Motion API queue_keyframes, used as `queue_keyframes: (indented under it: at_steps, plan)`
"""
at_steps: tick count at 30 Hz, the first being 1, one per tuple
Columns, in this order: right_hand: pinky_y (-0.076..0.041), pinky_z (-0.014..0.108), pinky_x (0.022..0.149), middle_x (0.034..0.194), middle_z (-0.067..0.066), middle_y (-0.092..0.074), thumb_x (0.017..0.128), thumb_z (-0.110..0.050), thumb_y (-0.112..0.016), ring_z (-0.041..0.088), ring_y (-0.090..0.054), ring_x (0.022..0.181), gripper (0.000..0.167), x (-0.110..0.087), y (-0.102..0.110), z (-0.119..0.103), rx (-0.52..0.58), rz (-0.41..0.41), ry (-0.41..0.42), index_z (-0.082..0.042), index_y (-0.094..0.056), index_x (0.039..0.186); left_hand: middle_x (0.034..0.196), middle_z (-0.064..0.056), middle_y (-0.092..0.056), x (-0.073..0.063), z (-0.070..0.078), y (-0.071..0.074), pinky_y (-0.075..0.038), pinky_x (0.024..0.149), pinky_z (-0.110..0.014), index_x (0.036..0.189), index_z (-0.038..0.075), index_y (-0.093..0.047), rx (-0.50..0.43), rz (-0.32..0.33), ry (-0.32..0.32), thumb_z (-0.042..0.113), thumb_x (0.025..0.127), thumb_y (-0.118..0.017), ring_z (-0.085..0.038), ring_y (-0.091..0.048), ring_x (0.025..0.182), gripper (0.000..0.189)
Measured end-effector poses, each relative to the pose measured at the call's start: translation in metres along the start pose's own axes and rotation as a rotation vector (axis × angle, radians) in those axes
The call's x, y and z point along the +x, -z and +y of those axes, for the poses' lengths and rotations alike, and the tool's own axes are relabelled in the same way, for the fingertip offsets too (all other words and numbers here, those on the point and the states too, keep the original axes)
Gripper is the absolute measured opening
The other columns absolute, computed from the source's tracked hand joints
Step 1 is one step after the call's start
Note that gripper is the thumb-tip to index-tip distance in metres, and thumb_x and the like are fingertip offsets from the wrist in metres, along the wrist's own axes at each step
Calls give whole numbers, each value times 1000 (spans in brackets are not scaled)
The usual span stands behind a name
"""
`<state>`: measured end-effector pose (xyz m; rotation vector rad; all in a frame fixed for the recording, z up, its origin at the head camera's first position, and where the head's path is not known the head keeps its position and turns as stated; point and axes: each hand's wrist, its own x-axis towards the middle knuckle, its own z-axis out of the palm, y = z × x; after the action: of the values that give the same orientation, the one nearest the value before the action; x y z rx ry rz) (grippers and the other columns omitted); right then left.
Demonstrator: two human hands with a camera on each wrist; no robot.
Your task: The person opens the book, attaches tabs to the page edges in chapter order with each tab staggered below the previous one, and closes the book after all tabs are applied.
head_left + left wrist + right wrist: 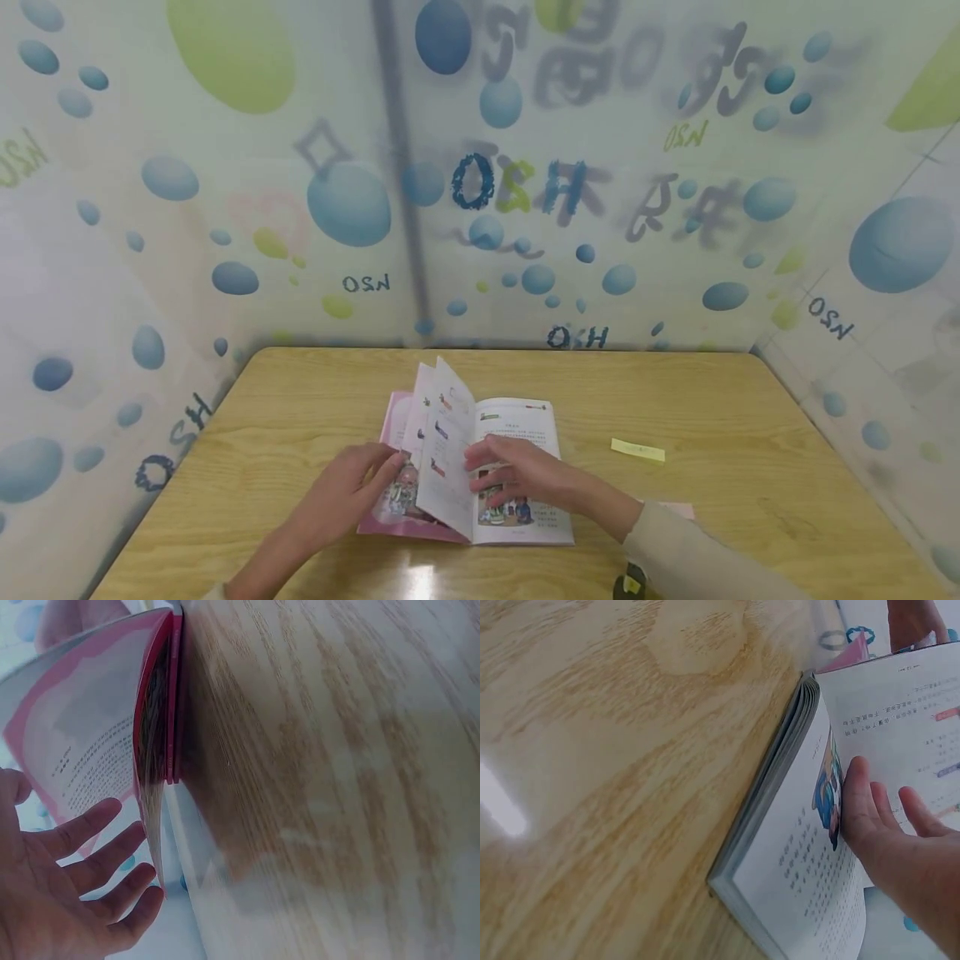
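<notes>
An illustrated book (525, 425) with pink-bordered pages lies spread on the wooden table, a few white leaves (450, 450) standing up near its middle. At the left side of the book is my left hand (348, 483), thumb and forefinger by the pink-bordered page. Its fingers (101, 862) are spread and loosely bent along the page edges in the left wrist view. My right hand (525, 471) reaches over the right-hand page, fingers loosely bent beside the raised leaves. In the right wrist view, the right fingers (859, 791) are close to the book's inner fold, over a coloured picture.
A yellow paper strip (637, 451) lies right of the book. A pink slip (681, 509) is partly covered by the right sleeve (697, 550). A dark object with a yellow mark (630, 583) sits at the near edge. Patterned walls (480, 275) enclose the table (300, 392).
</notes>
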<state>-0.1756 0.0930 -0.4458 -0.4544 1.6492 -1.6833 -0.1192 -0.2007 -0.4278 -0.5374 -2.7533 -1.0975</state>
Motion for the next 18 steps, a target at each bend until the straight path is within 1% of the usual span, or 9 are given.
queue_keyframes:
  at_steps: [2, 5, 9, 10, 12, 13, 15, 16, 18]
  plan:
    - [-54, 48, 92, 135, 21, -57, 111, -44, -32, 40, -59, 120, 62, -2, 4, -1, -10, 30, 8, 7, -46, 142, 102, 8, -71, 0, 0, 0, -47, 95, -53, 109, 15, -74, 22, -2, 14, 30, 105, -58, -24, -63, 105, 23]
    - [-55, 48, 92, 134, 19, -57, 110, -49, -30, 38, -60, 118, 66, -7, 14, -2, -23, 114, 0, 4, -42, 148, 100, 6, -69, 0, 0, 0, -50, 90, -49, 111, 13, -72, 55, -12, 28, 30, 103, -61, -22, -63, 99, 22]
    - [-54, 46, 93, 135, 19, -54, 110, -52, -25, 37, -58, 120, 68, -17, 34, -1, -2, 296, -37, 1, -37, 152, 103, 2, -68, 2, 2, -1, -52, 84, -44, 123, 6, -65, 61, -31, 66, 27, 98, -68, -17, -61, 92, 32]
    - [-53, 46, 94, 137, 20, -53, 110, -51, -25, 37, -57, 123, 68, -20, 39, 0, 4, 341, -46, 1, -37, 152, 106, -1, -69, 3, 2, -2, -53, 85, -44, 127, 5, -63, 58, -32, 78, 25, 97, -69, -17, -63, 93, 37]
    - [-53, 47, 94, 139, 23, -52, 110, -50, -26, 41, -55, 125, 68, -25, 48, 3, 23, 417, -66, 3, -38, 150, 115, -9, -69, 3, 3, -3, -53, 89, -46, 136, 1, -56, 55, -31, 83, 22, 94, -73, -22, -65, 99, 50]
    - [-53, 48, 94, 140, 25, -51, 111, -49, -27, 43, -54, 126, 67, -28, 52, 4, 31, 438, -71, 4, -38, 150, 120, -13, -68, 3, 3, -4, -53, 91, -48, 139, -1, -52, 65, -27, 79, 20, 93, -74, -26, -66, 104, 56]
    - [-54, 49, 92, 140, 27, -52, 110, -48, -30, 44, -55, 125, 67, -33, 58, 5, 25, 479, -86, 5, -39, 149, 132, -22, -61, 4, 2, -6, -49, 97, -54, 146, -6, -44, 114, -11, 42, 19, 91, -75, -36, -62, 114, 68]
    - [-54, 49, 92, 139, 27, -53, 110, -45, -33, 45, -55, 124, 64, -36, 61, 6, 16, 486, -90, 6, -38, 149, 139, -26, -55, 3, 2, -7, -45, 101, -57, 148, -7, -40, 144, 5, 19, 19, 89, -75, -42, -57, 122, 73]
    - [-56, 48, 89, 133, 26, -57, 110, -38, -40, 42, -60, 118, 57, -39, 64, 8, -23, 505, -98, 6, -40, 147, 146, -31, -45, 4, 1, -10, -39, 104, -63, 151, -8, -34, 224, 41, -42, 19, 86, -77, -50, -48, 128, 82]
